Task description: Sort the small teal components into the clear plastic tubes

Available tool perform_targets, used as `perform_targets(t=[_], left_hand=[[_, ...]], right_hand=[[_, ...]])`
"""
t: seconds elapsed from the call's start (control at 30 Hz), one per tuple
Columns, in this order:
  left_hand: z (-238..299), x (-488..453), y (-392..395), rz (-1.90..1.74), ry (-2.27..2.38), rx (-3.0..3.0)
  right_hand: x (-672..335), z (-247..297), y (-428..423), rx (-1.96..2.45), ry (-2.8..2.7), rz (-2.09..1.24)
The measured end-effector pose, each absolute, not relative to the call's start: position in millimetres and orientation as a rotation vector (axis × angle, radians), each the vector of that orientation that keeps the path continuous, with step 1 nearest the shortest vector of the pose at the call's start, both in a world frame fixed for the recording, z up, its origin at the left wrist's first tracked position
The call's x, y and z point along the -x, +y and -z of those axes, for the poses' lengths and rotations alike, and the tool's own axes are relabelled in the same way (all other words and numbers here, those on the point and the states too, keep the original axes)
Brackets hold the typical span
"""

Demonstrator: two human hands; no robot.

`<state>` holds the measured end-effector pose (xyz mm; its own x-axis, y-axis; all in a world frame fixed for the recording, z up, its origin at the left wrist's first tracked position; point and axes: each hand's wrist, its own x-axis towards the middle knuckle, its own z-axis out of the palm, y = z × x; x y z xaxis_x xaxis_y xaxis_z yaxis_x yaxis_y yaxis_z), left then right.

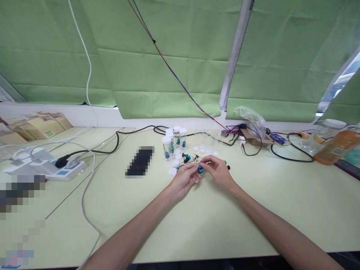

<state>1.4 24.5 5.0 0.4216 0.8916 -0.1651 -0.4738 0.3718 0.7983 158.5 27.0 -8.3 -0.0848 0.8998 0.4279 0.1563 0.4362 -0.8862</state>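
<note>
So here both our hands meet just above the middle of the frame, over the pale green table (253, 210). Our left hand (184, 178) has its fingers curled in and pinched tight on a small blue piece (200, 169), and our right hand (218, 170) comes in from the other side with thumb and forefinger closed narrow on the same piece, so it sits right between the two sets of fingertips, a bit off the tabletop. It's too small to say exactly what it is, just shiny blue with something thin and dark hanging off it. Right behind the hands there's a little scatter of more blue and black bits (186, 156) and some loose white caps (172, 171) lying flat. Just up and left of those stands a cluster of capped clear vials (167, 149), upright, each with something blue inside. To their right there's a row of empty clear vials (205, 139), pretty hard to make out. Further right, a small cardboard box (255, 141) sits with a crumpled plastic bag (250, 116) over it, tangled in black cables (292, 157). At the right edge there's a glass jar (320, 137) and an orange bottle (337, 146) side by side. Over on the left, a white power strip (63, 170) has a black plug in it, well apart from the hands, and a white cable (84, 195) loops down past it.
</note>
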Motion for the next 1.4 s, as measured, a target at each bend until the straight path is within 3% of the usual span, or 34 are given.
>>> perform_targets(t=[1.4], left_hand=[[-4.4,-1.1,24.8,-0.966,0.69,-0.706]], right_hand=[[-160.2,9.6,27.4,0.935,-1.551,-0.811]])
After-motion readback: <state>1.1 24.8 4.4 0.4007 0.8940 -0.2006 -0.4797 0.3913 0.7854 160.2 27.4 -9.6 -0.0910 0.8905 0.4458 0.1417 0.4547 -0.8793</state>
